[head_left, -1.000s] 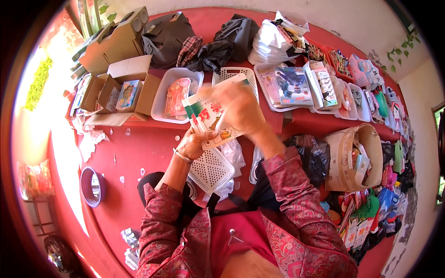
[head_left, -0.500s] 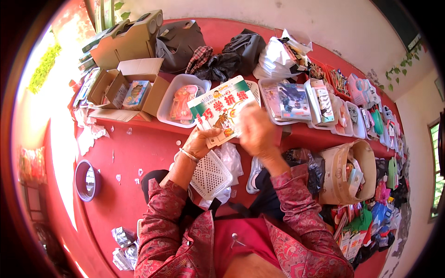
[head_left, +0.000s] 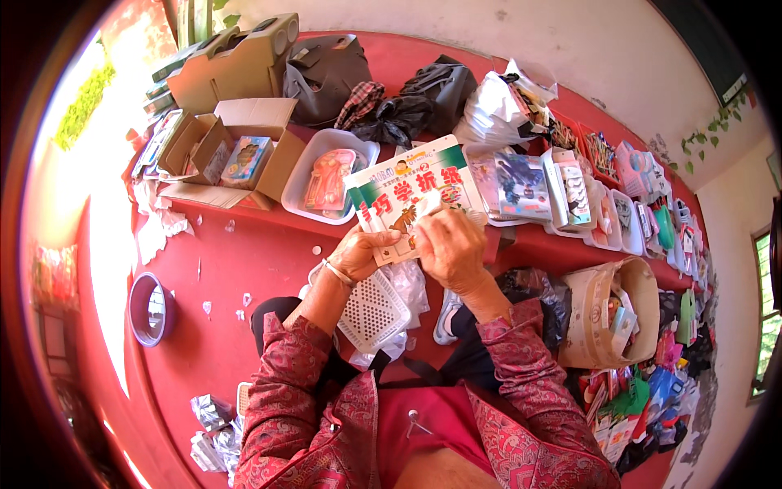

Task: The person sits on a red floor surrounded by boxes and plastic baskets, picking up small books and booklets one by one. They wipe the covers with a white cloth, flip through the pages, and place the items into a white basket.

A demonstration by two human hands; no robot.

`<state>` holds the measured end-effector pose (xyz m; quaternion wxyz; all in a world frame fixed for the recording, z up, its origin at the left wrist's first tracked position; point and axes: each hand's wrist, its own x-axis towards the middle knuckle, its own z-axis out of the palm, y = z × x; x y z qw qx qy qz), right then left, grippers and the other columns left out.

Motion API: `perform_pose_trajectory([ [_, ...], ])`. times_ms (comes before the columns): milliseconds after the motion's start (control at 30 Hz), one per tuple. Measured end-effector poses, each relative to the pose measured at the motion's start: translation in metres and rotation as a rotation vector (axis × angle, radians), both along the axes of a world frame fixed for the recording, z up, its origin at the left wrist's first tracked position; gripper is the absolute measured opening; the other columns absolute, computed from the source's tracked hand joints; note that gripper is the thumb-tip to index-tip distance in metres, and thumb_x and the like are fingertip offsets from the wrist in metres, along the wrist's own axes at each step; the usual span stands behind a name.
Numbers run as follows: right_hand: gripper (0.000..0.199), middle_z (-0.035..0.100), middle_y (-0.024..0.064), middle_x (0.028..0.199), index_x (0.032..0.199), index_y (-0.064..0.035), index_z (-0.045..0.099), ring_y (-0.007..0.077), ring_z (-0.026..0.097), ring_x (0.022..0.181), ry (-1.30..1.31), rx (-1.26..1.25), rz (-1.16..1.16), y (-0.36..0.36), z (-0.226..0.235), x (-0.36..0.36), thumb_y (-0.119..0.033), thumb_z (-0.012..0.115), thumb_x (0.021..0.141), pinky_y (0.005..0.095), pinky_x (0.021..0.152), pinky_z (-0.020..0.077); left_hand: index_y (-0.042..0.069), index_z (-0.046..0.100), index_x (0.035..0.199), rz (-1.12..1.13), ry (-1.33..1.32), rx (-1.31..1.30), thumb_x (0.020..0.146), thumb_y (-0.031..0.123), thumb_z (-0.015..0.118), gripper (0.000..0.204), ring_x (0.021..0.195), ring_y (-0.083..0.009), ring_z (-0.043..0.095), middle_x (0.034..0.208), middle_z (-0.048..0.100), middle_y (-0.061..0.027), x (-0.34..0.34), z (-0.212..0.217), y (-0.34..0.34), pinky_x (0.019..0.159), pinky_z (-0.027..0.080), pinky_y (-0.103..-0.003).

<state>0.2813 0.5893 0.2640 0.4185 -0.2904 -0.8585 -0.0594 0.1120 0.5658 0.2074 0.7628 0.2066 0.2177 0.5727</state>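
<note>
A thin picture book (head_left: 403, 183) with a white and green cover and red lettering is held up in front of me. My left hand (head_left: 365, 252) grips its lower left corner, thumb on the cover and fingers behind. My right hand (head_left: 450, 248) is closed over the cover's lower right part, with a small white wad (head_left: 428, 202) like tissue or cloth pinched in its fingers and touching the cover. Under the book a white perforated plastic basket (head_left: 371, 314) and clear plastic wrap (head_left: 409, 289) lie by my legs.
Along the red ledge stand an open cardboard box (head_left: 281, 167), a white tub (head_left: 297, 191) with pink packets, and several more bins. A large carton (head_left: 576, 306) sits at right beside heaped goods (head_left: 639, 399). On the left are a purple basin (head_left: 138, 314) and crumpled plastic (head_left: 210, 411).
The book has tilted to lie more level and shifted slightly right. My right hand, blurred before, now rests lower against the cover, and the white wad shows in its fingers.
</note>
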Motion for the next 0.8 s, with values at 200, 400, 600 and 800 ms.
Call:
perform_pose_trajectory([
  [200, 0.005, 0.051, 0.0052, 0.070, 0.075, -0.0103, 0.054, 0.0241, 0.052, 0.067, 0.009, 0.059, -0.371, 0.033, 0.014, 0.037, -0.010, 0.058, 0.072, 0.0379, 0.057, 0.0426, -0.002, 0.040, 0.123, 0.021, -0.014, -0.010, 0.077, -0.006, 0.056, 0.049, 0.105, -0.0301, 0.055, 0.119, 0.052, -0.0148, 0.000, 0.000, 0.000, 0.088, 0.047, -0.046],
  [400, 0.009, 0.060, 0.0114, 0.078, 0.084, -0.0037, 0.058, 0.0263, 0.058, 0.072, 0.495, -0.279, -0.487, 0.055, 0.013, 0.071, -0.010, 0.053, 0.081, 0.0368, 0.063, 0.0454, 0.000, 0.046, 0.118, 0.111, -0.026, -0.031, 0.081, 0.000, 0.057, 0.039, 0.099, -0.0264, 0.058, 0.110, 0.057, -0.0120, 0.003, 0.009, -0.005, 0.086, 0.049, -0.042],
  [600, 0.004, 0.053, 0.0101, 0.073, 0.083, -0.0040, 0.055, 0.0270, 0.052, 0.066, 0.372, -0.061, -0.095, 0.017, 0.013, 0.017, -0.004, 0.054, 0.079, 0.0356, 0.059, 0.0414, 0.001, 0.047, 0.116, 0.094, 0.028, -0.078, 0.084, 0.005, 0.054, 0.032, 0.096, -0.0245, 0.059, 0.108, 0.057, -0.0109, 0.010, 0.005, 0.002, 0.083, 0.050, -0.038],
  [800, 0.011, 0.051, 0.0117, 0.075, 0.081, -0.0035, 0.054, 0.0281, 0.052, 0.070, 0.069, -0.092, 0.165, -0.005, -0.019, -0.035, -0.007, 0.059, 0.072, 0.0357, 0.062, 0.0432, 0.002, 0.047, 0.116, -0.039, -0.284, -0.055, 0.091, 0.028, 0.047, 0.036, 0.100, -0.0231, 0.055, 0.109, 0.056, -0.0121, 0.018, 0.000, 0.005, 0.089, 0.044, -0.037],
])
